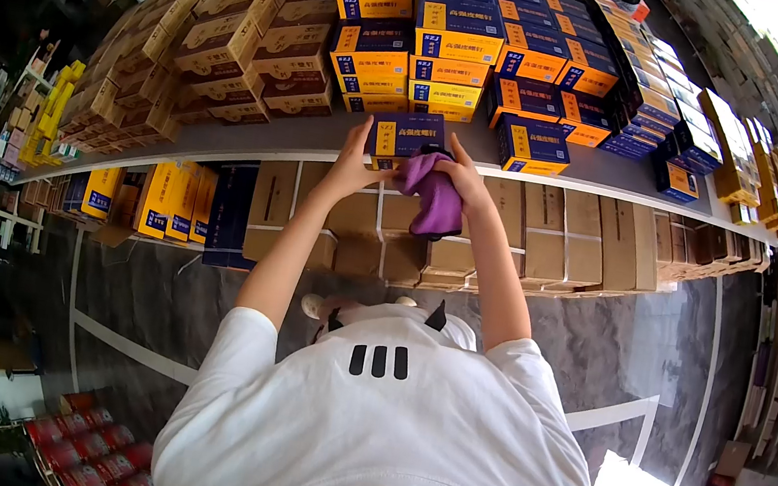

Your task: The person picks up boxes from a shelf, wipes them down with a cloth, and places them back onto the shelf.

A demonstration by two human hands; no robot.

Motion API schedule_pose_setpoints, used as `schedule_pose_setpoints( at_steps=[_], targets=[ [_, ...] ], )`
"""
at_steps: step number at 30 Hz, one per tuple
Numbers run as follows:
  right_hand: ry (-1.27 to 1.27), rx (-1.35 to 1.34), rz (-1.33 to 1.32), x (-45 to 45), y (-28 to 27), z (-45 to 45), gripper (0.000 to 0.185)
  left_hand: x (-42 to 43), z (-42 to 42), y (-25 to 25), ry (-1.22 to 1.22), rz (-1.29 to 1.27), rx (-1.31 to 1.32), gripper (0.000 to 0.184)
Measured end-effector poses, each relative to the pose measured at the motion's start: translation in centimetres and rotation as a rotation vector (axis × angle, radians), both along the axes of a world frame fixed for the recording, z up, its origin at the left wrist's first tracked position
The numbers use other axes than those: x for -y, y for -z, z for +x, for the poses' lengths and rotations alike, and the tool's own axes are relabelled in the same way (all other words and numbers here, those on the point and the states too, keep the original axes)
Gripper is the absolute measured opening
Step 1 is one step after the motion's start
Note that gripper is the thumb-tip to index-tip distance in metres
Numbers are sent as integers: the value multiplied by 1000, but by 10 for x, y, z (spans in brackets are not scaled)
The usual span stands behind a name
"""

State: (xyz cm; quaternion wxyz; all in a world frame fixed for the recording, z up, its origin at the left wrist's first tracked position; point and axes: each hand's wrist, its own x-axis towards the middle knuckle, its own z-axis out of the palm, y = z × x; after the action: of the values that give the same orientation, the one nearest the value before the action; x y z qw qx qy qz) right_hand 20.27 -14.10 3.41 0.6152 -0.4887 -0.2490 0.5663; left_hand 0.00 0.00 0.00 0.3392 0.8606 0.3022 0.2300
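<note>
Purple soft cloth [438, 202] was gripped in the right hand [466, 176] against a rectangular blue-and-yellow cardboard box [409, 136], which the left hand [353, 166] clasped, not yet released, at the front of the grey surface [295, 135], matching boxes [456, 46] already stacked behind.

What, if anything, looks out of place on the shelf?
One blue-and-orange box, near the right hand, sits close to the front edge of the shelf, forward of the stacked boxes, so it looks out of line.
</note>
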Motion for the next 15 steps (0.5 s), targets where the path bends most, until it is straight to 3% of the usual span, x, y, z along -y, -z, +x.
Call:
schedule_pose_setpoints(
  at_steps=[2, 3, 6, 9, 13, 15],
  targets=[
    [45, 67, -60, 20, -9, -17, 90, -10, 2, -9, 129, 198, 186, 118],
    [47, 105, -88, 39, 2, -19, 90, -1, 6, -9, 129, 171, 183, 118],
    [142, 83, 3, 60, 35, -26, 87, -13, 17, -33, 83, 441, -302, 121],
    [123, 218, -32, 91, 45, -20, 86, -20, 27, -28, 92, 540, -365, 118],
    [111, 161, -138, 118, 60, -14, 81, -3, 28, -18, 56, 431, -164, 112],
    [193, 170, -48, 120, 71, -16, 78, 14, 37, -34, 35, 531, -83, 108]
  ],
)
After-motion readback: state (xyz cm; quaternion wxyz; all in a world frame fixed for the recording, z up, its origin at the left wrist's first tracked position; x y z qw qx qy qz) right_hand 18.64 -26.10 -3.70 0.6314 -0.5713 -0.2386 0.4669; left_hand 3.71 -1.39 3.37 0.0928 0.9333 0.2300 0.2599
